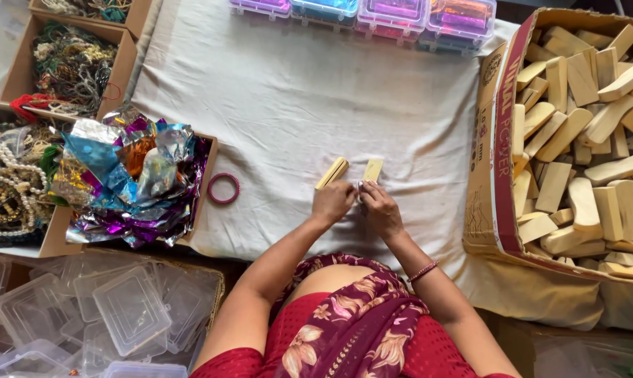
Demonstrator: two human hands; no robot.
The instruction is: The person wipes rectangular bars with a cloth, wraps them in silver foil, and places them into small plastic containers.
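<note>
My left hand (332, 201) grips a pale wooden block (332, 172) that sticks out away from me, over the white cloth (288, 105). My right hand (381, 208) holds a second, shorter wooden block (373, 169) just to the right of the first. The two hands are close together, almost touching, near the cloth's front edge. A small pink bangle (223, 188) lies on the cloth to the left of my left hand.
A large cardboard box (495, 161) full of wooden blocks stands at the right. A box of shiny coloured foil (134, 175) and boxes of beads and bangles (71, 63) sit at the left. Coloured lidded plastic cases (372, 15) line the far edge. Clear plastic boxes (120, 308) lie at lower left.
</note>
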